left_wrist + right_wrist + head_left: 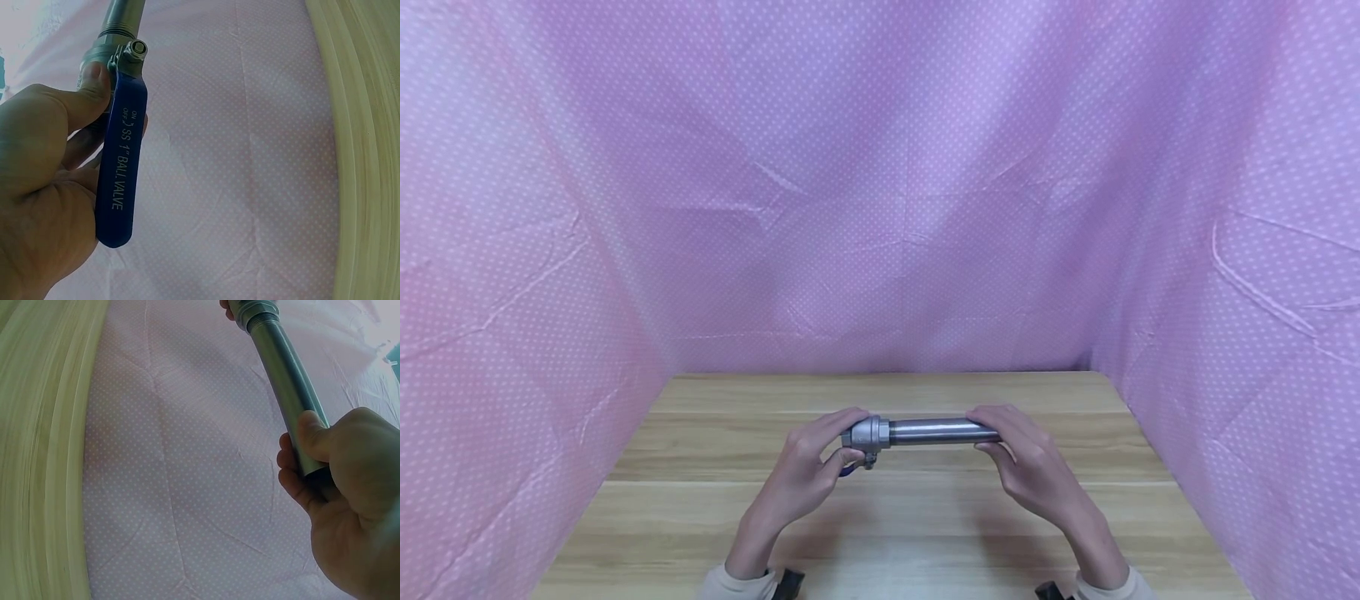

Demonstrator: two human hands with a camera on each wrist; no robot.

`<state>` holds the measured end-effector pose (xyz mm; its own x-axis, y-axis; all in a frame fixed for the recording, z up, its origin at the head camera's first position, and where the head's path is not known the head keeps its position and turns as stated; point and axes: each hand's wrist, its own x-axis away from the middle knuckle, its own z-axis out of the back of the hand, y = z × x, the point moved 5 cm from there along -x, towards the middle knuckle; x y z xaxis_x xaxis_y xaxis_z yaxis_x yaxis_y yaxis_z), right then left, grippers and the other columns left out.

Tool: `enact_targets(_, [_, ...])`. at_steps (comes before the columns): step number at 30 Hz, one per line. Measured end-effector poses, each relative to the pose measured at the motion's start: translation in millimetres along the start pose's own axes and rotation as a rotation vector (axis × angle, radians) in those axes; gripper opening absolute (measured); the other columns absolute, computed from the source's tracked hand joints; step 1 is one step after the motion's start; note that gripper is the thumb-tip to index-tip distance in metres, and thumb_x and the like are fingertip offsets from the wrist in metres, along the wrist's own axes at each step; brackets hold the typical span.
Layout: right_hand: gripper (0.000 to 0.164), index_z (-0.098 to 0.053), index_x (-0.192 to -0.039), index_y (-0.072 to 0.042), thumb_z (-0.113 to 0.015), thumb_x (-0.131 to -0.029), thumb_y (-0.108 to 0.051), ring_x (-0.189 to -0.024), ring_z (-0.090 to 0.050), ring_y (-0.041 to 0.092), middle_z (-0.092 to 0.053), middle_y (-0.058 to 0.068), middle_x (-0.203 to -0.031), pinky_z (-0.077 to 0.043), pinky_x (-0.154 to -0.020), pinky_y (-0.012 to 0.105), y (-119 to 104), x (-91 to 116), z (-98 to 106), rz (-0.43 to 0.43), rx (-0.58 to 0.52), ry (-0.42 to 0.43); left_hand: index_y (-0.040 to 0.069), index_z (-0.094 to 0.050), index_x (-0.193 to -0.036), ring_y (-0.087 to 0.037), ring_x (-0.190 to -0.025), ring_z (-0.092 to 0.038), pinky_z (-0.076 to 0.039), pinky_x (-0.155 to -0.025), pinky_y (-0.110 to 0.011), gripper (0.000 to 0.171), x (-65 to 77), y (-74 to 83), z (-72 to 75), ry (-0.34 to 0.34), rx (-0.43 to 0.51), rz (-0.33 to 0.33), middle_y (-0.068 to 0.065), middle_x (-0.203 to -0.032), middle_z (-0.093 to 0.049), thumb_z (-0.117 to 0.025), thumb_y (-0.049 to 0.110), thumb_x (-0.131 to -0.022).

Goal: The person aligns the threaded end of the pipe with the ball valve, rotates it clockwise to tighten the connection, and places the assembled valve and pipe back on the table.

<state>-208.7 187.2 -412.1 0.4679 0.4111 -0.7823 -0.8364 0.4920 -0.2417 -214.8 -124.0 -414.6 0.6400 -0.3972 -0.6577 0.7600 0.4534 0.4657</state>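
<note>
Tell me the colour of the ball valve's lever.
The lever is dark blue with pale lettering; the left wrist view shows it best.

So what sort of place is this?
Probably a makeshift work booth: pink dotted fabric hangs on three sides of a wood-grain tabletop, where a left hand and right hand hold a metal pipe fitted to a ball valve.

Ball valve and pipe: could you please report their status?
Left grip on ball valve; right grip around pipe near its opposite end. Pipe meets valve, some threads showing. No obstruction visible.
</note>
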Motion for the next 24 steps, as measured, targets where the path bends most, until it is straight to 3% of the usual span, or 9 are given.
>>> enact_targets(7, [0.031, -0.073, -0.134, 0.003, -0.075, -0.106, -0.008, -0.114, -0.078, 0.027, -0.08, 0.017, -0.126, -0.054, -0.117, 0.009, 2.6, 1.7, -0.3, -0.041, -0.073, -0.028, 0.006, -0.074, -0.143, -0.03, -0.123, -0.082, -0.071, -0.104, -0.048, 0.062, 0.7, -0.3, 0.1, 0.006, -0.008, -0.023, -0.011, -0.14, -0.081, -0.092, -0.005, -0.084])
enact_targets(13, [0.053, -0.073, -0.136, 0.003, -0.082, -0.086, 0.018, -0.113, -0.078, 0.022, -0.078, 0.016, -0.128, -0.057, -0.111, 0.009, 3.2, 1.3, -0.8, -0.075, -0.145, -0.007, 0.004, -0.074, -0.141, -0.032, -0.124, -0.082, -0.071, -0.104, -0.049, 0.061, 1.2, -0.4, -0.2, 0.012, -0.011, -0.051, -0.013, -0.139, -0.081, -0.092, -0.005, -0.084])
enact_targets(21, [0.055, -0.073, -0.137, 0.005, -0.077, -0.086, 0.026, -0.099, -0.068, 0.004, -0.075, 0.018, -0.127, -0.056, -0.073, 0.011, 4.6, 3.4, -2.2, -0.149, -0.269, 0.029, 0.005, -0.074, -0.141, -0.031, -0.12, -0.083, -0.072, -0.101, -0.049, 0.061, 1.5, -0.1, -1.2, 0.023, -0.001, -0.056, -0.011, -0.136, -0.083, -0.092, -0.005, -0.083])
enact_targets(24, [0.055, -0.073, -0.138, 0.005, -0.075, -0.088, 0.027, -0.101, -0.069, 0.002, -0.076, 0.019, -0.125, -0.059, -0.076, 0.011, 6.3, 4.4, -2.4, -0.172, -0.323, 0.035, 0.006, -0.074, -0.142, -0.031, -0.121, -0.083, -0.072, -0.102, -0.049, 0.062, 1.2, 0.1, -0.8, 0.021, 0.008, -0.045, -0.011, -0.137, -0.082, -0.092, -0.006, -0.084])
